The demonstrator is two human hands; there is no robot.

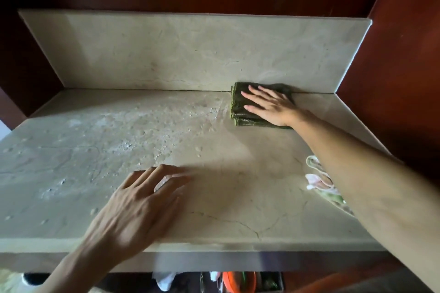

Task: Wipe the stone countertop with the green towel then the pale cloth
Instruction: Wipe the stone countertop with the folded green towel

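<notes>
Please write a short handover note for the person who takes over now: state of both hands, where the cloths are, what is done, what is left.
Right hand: flat, fingers straight, pressing the folded green towel at the back right of the countertop, against the backsplash.
Left hand: open, at the front of the countertop, holding nothing.
Pale cloth: lies at the right edge, partly hidden under the right forearm, not in use.
Done: right part looks dry.
Left: droplets and white residue on the centre and left; then the pale cloth pass.
</notes>
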